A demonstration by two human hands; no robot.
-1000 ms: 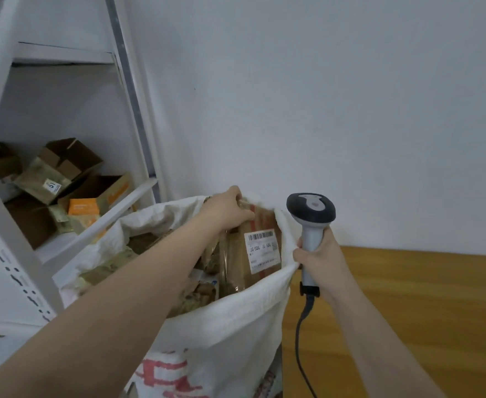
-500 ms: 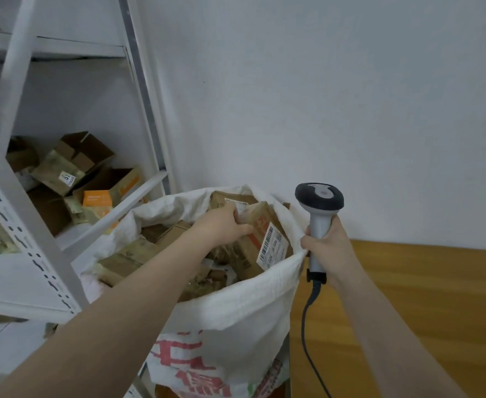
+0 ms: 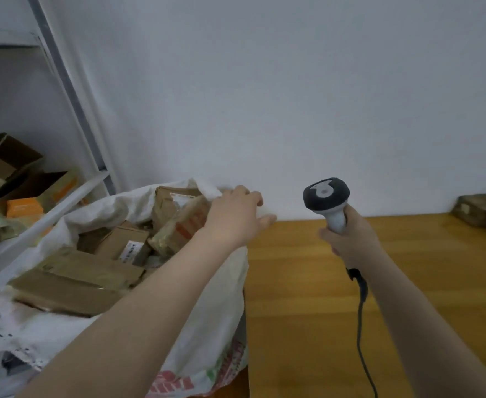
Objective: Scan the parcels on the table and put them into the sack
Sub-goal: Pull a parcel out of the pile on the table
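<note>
Sack (image 3: 207, 311), left of worktop (image 3: 307, 297): filled with parcels (image 3: 75, 277).
Your left hand (image 3: 233, 216) is over the sack's far rim, grip spread, fingers loose and holding nothing, beside a parcel with red print (image 3: 184, 228). Your right hand (image 3: 351, 239) has its grip wrapped tight round the scanner (image 3: 326, 196), held upright above the worktop, cord hanging down. One more parcel (image 3: 476, 208) lies at the worktop's far right edge, well apart from the sack. Shelf boxes (image 3: 3, 170) at left.

Left hand (image 3: 236, 216) has let go of the labelled parcel (image 3: 184, 225), now lying in the sack (image 3: 215, 297); hand is lifted, empty, above the rim.
</note>
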